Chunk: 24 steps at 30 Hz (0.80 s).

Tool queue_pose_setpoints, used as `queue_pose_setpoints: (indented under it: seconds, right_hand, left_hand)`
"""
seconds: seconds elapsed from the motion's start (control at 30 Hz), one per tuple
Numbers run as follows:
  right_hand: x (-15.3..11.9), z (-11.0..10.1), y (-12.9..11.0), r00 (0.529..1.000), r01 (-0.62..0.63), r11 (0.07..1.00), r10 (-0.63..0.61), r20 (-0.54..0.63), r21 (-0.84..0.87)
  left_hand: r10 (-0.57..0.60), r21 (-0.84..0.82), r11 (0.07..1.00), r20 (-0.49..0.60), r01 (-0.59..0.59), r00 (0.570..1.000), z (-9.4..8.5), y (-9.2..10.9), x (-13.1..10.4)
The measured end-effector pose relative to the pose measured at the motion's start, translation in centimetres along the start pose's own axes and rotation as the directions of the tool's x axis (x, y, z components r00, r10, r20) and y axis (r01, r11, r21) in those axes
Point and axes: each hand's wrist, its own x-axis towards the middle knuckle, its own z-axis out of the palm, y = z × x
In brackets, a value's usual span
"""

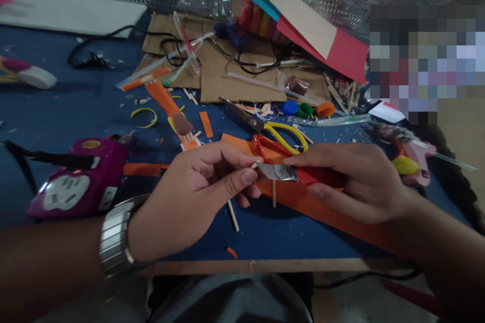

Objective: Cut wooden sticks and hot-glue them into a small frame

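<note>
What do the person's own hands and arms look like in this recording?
Both the left hand and the right hand are bare, with no gloves. A silver-coloured metal band of wide, flat links circles the left wrist. No sleeves show on either forearm, and the right wrist has nothing on it.

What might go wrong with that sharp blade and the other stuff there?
The flat silver blade with a red handle, held in the right hand, is right by the thumb of the left hand, so a slip might cut it. The pink glue gun sits near the right hand, and might burn skin if it's hot; I can't tell.
</note>
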Motion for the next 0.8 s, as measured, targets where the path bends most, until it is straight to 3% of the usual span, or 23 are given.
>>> queue_pose_setpoints:
  seconds: [0.33,0.47,0.6,0.8]
  right_hand:
    - [0.0,0.0,0.0,0.999,0.000,1.000,-0.001,-0.032,-0.031]
    - [-0.3,0.2,1.2,0.980,-0.154,0.971,0.126,-0.156,-0.184]
    - [-0.5,0.1,1.7,0.938,-0.275,0.952,0.235,-0.254,-0.134]
    - [-0.2,-0.1,0.4,0.996,-0.042,0.998,0.038,-0.081,-0.056]
  left_hand:
    - [-0.023,-0.014,1.000,-0.026,0.022,0.999,0.2,0.2,0.1]
    - [-0.043,-0.079,0.996,-0.003,0.043,0.999,0.4,0.1,-0.2]
    - [-0.034,-0.078,0.996,-0.031,0.031,0.999,0.2,-0.1,0.1]
    - [-0.003,-0.057,0.998,-0.045,0.000,0.999,0.0,-0.4,0.4]
